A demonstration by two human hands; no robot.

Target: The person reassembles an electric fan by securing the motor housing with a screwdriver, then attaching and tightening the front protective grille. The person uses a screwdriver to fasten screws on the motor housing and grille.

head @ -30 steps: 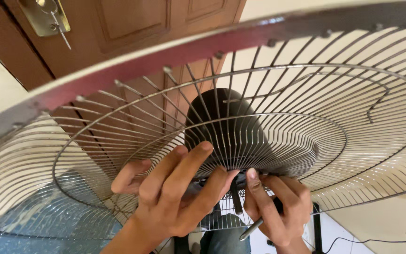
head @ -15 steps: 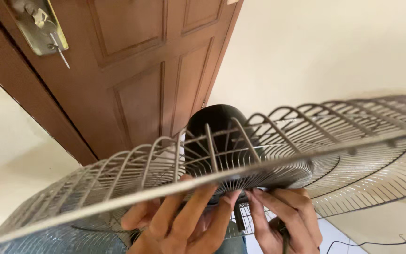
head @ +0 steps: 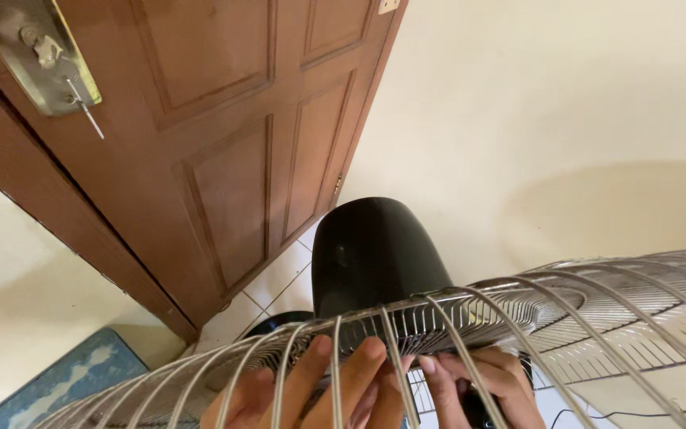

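A round wire fan guard (head: pixel 597 310) lies nearly edge-on across the bottom of the view, its hub against a black motor housing (head: pixel 371 254). My left hand (head: pixel 319 389) is under the guard near the hub, with its fingers pressed up against the wires. Just to the right, my right hand (head: pixel 486 381) has its fingertips on the hub and is closed round a dark tool handle (head: pixel 472 411), most of it hidden. The guard's wires cross in front of both hands.
A brown panelled door (head: pixel 216 143) stands behind, with a metal lock plate (head: pixel 37 56) and a key (head: pixel 81 111) hanging from it. There is a cream wall (head: pixel 557 119) on the right and a blue mat (head: pixel 65 381) on the floor at left. A thin black cable (head: pixel 629 411) runs at the lower right.
The guard has dropped from filling the view to a low, edge-on band, uncovering the door, wall and motor housing. Both hands stay at the hub; the tool's metal shaft is now out of sight.
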